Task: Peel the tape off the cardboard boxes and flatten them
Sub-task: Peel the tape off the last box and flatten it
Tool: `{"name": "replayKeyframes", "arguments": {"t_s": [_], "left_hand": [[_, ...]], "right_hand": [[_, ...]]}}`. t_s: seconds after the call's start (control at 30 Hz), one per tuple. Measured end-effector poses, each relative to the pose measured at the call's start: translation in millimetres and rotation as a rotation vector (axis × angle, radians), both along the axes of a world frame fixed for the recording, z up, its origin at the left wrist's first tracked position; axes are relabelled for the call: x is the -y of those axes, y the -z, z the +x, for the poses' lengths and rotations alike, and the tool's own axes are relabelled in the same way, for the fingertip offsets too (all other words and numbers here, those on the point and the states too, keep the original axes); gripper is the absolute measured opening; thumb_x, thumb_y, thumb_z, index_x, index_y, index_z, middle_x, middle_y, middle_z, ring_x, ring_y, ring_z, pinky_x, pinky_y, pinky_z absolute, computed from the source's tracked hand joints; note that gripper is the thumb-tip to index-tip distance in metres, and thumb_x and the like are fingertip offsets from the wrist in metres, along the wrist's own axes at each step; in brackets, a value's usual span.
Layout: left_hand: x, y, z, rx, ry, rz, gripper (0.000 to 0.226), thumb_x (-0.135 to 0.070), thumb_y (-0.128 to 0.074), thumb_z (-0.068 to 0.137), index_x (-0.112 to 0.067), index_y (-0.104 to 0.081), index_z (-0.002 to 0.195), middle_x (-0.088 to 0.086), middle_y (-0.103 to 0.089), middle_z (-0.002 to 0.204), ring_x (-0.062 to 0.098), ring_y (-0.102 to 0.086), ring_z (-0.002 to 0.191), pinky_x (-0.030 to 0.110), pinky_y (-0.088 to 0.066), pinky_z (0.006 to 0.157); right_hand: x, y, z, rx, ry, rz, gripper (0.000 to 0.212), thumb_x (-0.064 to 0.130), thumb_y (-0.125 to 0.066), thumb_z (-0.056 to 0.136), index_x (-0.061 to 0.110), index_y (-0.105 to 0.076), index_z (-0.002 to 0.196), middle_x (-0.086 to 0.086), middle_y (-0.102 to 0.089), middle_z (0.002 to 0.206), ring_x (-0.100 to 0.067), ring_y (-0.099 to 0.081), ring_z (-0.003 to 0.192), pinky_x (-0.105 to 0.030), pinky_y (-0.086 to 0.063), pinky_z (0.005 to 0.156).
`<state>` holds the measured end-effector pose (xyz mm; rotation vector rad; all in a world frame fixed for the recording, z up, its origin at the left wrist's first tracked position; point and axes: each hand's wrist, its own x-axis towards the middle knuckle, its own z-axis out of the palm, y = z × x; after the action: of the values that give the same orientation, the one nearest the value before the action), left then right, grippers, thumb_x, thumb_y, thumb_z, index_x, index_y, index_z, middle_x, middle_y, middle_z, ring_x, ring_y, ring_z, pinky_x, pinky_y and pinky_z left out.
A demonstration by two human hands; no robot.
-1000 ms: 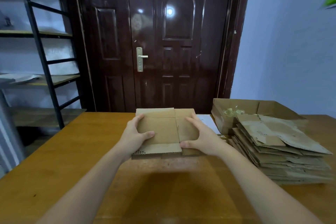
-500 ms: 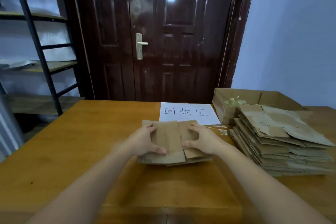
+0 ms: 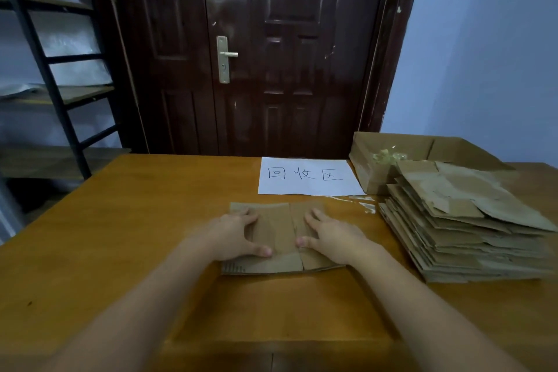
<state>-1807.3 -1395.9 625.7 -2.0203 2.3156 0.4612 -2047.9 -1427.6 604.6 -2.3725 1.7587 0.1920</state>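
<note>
Flattened brown cardboard box (image 3: 279, 238), creased, flaps split down the middle, lies flat on the orange-brown wooden table (image 3: 120, 235). Just behind it a white paper sheet with handwritten characters (image 3: 308, 177); to the right a stack of flattened brown cardboard (image 3: 465, 226) and an open cardboard carton (image 3: 389, 154). Dark brown door (image 3: 256, 48), black metal shelf (image 3: 51, 69) left. Left hand (image 3: 232, 235) and right hand (image 3: 335, 237) press down on the box, fingers spread, thumbs pointing inward.
</note>
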Motion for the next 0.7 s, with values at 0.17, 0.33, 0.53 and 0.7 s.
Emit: {"name": "replayKeyframes", "arguments": {"t_s": [0.17,0.33,0.53,0.7], "left_hand": [[-7.0,3.1,0.2,-0.003,-0.032,-0.030,0.110,-0.091,-0.056,0.073,-0.039,-0.021,0.163,-0.012,-0.010,0.173,0.024,-0.031,0.152,0.049,-0.035,0.118],[-10.4,2.2,-0.5,-0.077,-0.086,-0.141,0.114,-0.096,-0.060,0.061,-0.038,-0.039,0.156,-0.011,-0.029,0.164,0.019,-0.047,0.138,0.042,-0.046,0.104],[0.6,-39.7,-26.7,-0.190,-0.109,-0.334,0.116,-0.096,-0.063,0.054,-0.038,-0.045,0.153,-0.009,-0.027,0.164,0.020,-0.047,0.138,0.045,-0.049,0.103],[16.0,-87.2,-81.2,-0.378,-0.042,-0.463,0.118,-0.100,-0.061,0.049,-0.038,-0.050,0.149,-0.012,-0.028,0.163,0.021,-0.048,0.138,0.045,-0.047,0.105]], "right_hand": [[-10.1,-1.6,2.6,0.010,0.028,-0.037,0.085,0.073,-0.034,0.096,0.026,-0.011,0.163,0.007,0.002,0.170,-0.028,-0.032,0.148,-0.048,-0.039,0.110],[-12.0,-22.6,-1.5,-0.002,0.030,-0.080,0.082,0.076,-0.046,0.090,0.023,-0.036,0.154,-0.002,-0.029,0.161,-0.031,-0.045,0.136,-0.049,-0.045,0.101],[-11.7,-87.3,-33.3,0.054,0.061,-0.263,0.086,0.077,-0.049,0.088,0.024,-0.038,0.154,0.001,-0.021,0.165,-0.031,-0.049,0.133,-0.046,-0.047,0.094],[-21.5,-149.3,-93.6,0.174,0.182,-0.388,0.088,0.077,-0.054,0.085,0.033,-0.032,0.158,0.006,-0.008,0.170,-0.027,-0.034,0.148,-0.051,-0.038,0.112]]}}
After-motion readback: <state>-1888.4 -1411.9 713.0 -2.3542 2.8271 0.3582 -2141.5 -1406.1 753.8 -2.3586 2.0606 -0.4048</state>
